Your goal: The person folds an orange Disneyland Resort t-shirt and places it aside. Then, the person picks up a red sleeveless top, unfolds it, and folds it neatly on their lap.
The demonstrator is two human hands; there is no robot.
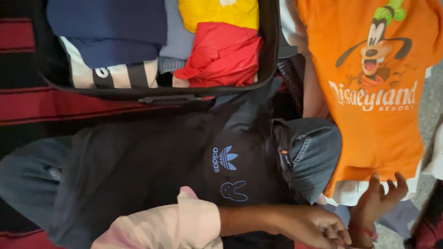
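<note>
An open suitcase (152, 92) holds folded soft cloth: navy, striped, yellow, red. A limp black shirt (152, 166) drapes my lap. My left hand (318, 228) curls beside my right hand (380, 203), whose spread fingers touch the smooth orange shirt's (374, 115) hem.

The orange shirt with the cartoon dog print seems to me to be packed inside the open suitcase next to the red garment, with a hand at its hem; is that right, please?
Not quite. The orange shirt lies outside the open suitcase, spread out beside it; the red garment is what sits inside. A hand does touch the shirt's hem. The head view shows this.
</note>
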